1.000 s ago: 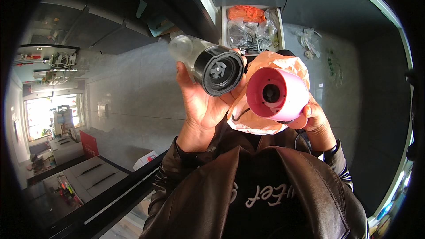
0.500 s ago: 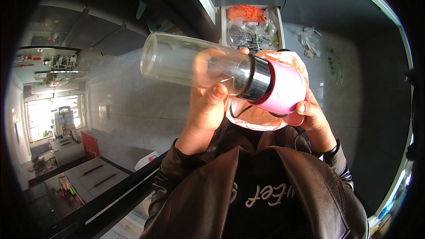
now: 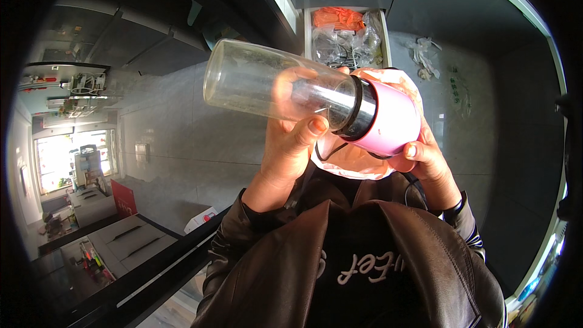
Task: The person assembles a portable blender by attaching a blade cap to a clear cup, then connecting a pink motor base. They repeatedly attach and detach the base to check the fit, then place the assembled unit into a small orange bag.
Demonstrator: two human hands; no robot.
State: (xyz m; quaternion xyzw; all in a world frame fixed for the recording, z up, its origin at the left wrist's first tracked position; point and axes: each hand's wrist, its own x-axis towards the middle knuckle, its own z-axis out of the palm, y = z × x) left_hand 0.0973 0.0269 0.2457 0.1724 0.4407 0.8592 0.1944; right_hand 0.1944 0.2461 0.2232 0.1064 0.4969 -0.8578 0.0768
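Observation:
Between my hands I hold a portable blender, lying nearly level with its clear jar point(image 3: 246, 79) to the left and its pink base point(image 3: 393, 120) to the right. My left hand point(image 3: 291, 143) is closed round the jar near its mouth; its fingers show through the clear wall. My right hand point(image 3: 430, 161) grips the base, thumb on the lower side. A shiny black collar point(image 3: 364, 109) sits between jar and base, and the jar's mouth meets it. Behind and below the base is a pale orange plastic bag point(image 3: 358, 161), with a black cord point(image 3: 331, 152) across its opening.
Ahead stands a pulled-out drawer point(image 3: 308, 36) holding an orange bag point(image 3: 337, 18) and crumpled clear bags point(image 3: 337, 45). More clear plastic point(image 3: 424, 58) lies on the grey floor to its right. On the left are a red board point(image 3: 123, 198) and a white box point(image 3: 200, 220).
The jar has shifted right with my left hand, toward the pink base, and less of the black collar shows. My right hand has stayed almost in place.

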